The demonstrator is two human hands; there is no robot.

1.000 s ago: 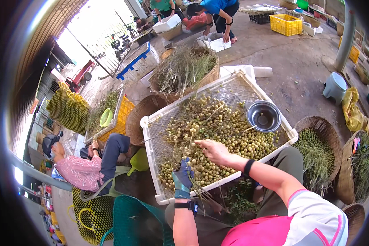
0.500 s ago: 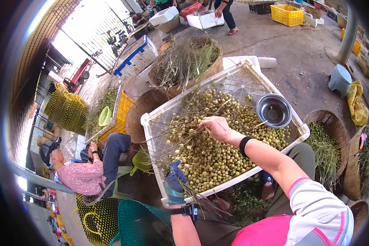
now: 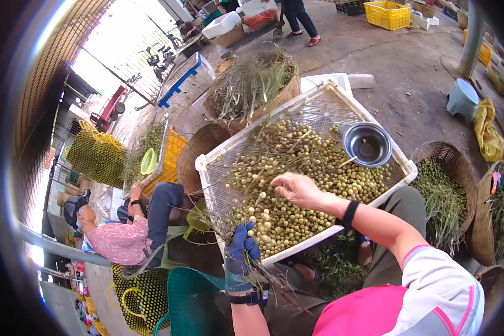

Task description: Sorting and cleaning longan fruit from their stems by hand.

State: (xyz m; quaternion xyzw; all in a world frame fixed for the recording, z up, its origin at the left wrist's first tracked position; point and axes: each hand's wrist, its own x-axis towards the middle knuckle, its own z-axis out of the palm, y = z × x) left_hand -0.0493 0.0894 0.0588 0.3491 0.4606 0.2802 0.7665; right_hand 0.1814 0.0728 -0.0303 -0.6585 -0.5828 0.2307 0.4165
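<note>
A white mesh tray [image 3: 203,178] lies in front of me, heaped with small round yellow-green fruits [image 3: 297,218] and thin twigs. My left hand [image 3: 242,250], in a blue glove, is closed around a bunch of thin branches [image 3: 283,288] at the tray's near left corner. Some fruits hang by its fingers. Bare and wearing a black wristband, my right hand [image 3: 298,189] hovers over the middle of the heap with its fingers bent; its fingertips are partly hidden, so I cannot make out anything in them. A metal bowl [image 3: 367,144] rests at the tray's right side.
A wicker basket of stripped stems [image 3: 252,89] stands beyond the tray. Another wicker basket [image 3: 445,190] with green fruit is at right. A green basket [image 3: 193,302] sits by my left arm. At left, a seated person [image 3: 117,241] works beside a yellow crate [image 3: 173,157].
My left hand has turned, and the branches in it now stick out toward my lap. The right hand has shifted slightly down over the fruit. In the background, a standing person has straightened.
</note>
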